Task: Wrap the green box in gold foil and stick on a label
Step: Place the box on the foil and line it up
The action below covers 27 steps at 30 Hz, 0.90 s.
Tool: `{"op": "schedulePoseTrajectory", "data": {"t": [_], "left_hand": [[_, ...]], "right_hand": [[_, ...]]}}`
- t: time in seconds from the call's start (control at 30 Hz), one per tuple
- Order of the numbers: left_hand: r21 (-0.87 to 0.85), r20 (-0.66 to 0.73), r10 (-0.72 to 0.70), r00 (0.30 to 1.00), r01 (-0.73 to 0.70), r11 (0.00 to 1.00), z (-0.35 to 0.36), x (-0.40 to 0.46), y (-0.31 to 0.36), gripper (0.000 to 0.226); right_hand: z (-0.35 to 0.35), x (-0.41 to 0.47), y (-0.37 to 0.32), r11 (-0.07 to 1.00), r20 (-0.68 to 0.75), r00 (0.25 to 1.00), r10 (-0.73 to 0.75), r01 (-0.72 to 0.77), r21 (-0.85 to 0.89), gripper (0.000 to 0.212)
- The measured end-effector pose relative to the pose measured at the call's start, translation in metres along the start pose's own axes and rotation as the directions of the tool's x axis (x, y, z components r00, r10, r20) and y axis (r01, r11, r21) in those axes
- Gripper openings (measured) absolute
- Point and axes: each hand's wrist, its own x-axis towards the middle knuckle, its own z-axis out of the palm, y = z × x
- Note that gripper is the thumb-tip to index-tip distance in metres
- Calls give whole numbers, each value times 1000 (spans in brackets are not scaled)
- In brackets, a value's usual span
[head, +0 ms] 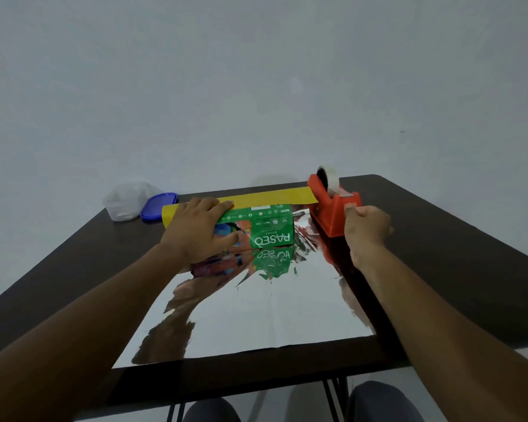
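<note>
Meanwhile left hand (195, 229) presses green box (256, 228) at foil's (256, 315) far edge; right hand (367, 228) pinches tape dispenser (329, 208).

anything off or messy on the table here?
Mostly tidy. The foil sheet is creased and crumpled around the green box, smoother nearer the person. The clear container at the far left corner sits open, its blue lid lying beside it. Nothing spilled.

Green box (270, 228); orange tape dispenser (333, 213); blue lid (159, 206)
</note>
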Motion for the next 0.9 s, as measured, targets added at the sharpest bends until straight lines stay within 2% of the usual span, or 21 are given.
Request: {"op": "schedulePoseTrajectory", "data": {"t": [0.03, 0.1, 0.17, 0.23, 0.3, 0.37, 0.4, 0.47, 0.5, 0.57, 0.8, 0.9], "left_hand": [[0, 3, -4, 1000, 4, 1000, 0, 0, 1, 87], [1, 0, -11, 1000, 11, 1000, -1, 0, 0, 88], [3, 14, -9, 1000, 9, 1000, -2, 0, 1, 89], [0, 21, -7, 1000, 7, 1000, -3, 0, 2, 91], [-3, 17, -10, 1000, 10, 1000, -3, 1, 2, 93], [-6, 12, -14, 1000, 14, 1000, -1, 1, 1, 93], [-7, 6, -17, 1000, 17, 1000, 1, 1, -1, 92], [-7, -11, -19, 1000, 19, 1000, 3, 0, -1, 91], [-6, -14, -21, 1000, 21, 1000, 3, 0, -1, 91], [-5, -15, -26, 1000, 26, 1000, 3, 0, 1, 91], [0, -16, -29, 999, 29, 1000, 2, -1, 1, 89], [2, -23, -28, 999, 28, 1000, 2, -2, 1, 88]], "right_hand": [[-2, -7, -6, 992, -49, 990, -129, 128, -22, 33], [1, -23, -32, 936, -14, 939, -342, 342, 82, 30], [10, -38, -65, 881, 154, 880, -449, 407, 242, 20], [21, -46, -96, 856, 337, 792, -508, 420, 302, 10], [32, -49, -123, 866, 571, 654, -497, 422, 270, 5], [43, -48, -141, 862, 776, 487, -401, 487, 140, 18], [51, -46, -148, 836, 838, 432, -333, 547, 50, 34], [62, -45, -162, 791, 915, 370, -160, 602, -105, 77], [66, -43, -167, 782, 929, 355, -100, 605, -147, 89], [74, -38, -172, 774, 939, 340, -53, 608, -176, 95], [98, -37, -171, 696, 917, 399, -11, 661, -280, 97], [104, -43, -168, 629, 905, 424, 15, 700, -338, 84]]}}
